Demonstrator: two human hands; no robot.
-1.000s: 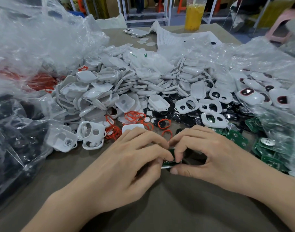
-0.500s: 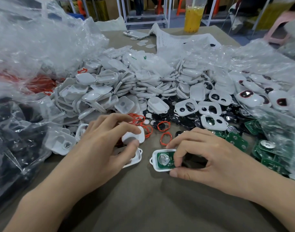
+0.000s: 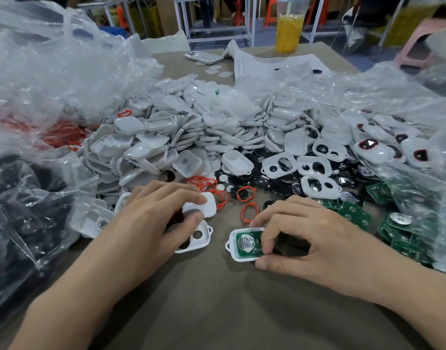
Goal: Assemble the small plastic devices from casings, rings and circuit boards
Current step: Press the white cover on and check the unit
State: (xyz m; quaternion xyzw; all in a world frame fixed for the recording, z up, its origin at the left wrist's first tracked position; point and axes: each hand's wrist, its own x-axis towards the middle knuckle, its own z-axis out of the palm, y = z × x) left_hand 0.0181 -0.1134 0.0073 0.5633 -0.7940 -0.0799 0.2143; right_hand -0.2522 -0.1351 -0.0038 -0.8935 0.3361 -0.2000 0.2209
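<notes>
White casings, red rings, green circuit boards, grey-brown table.

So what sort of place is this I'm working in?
Most likely a small factory assembly workshop: heaps of white plastic casings cover the table, green circuit boards spill from under a plastic bag on the right, and metal-framed workbenches stand behind.

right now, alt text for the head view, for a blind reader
A person's right hand pinches a white casing holding a green circuit board on a brown table, while the left hand pinches a white cover beside heaps of parts.
</notes>
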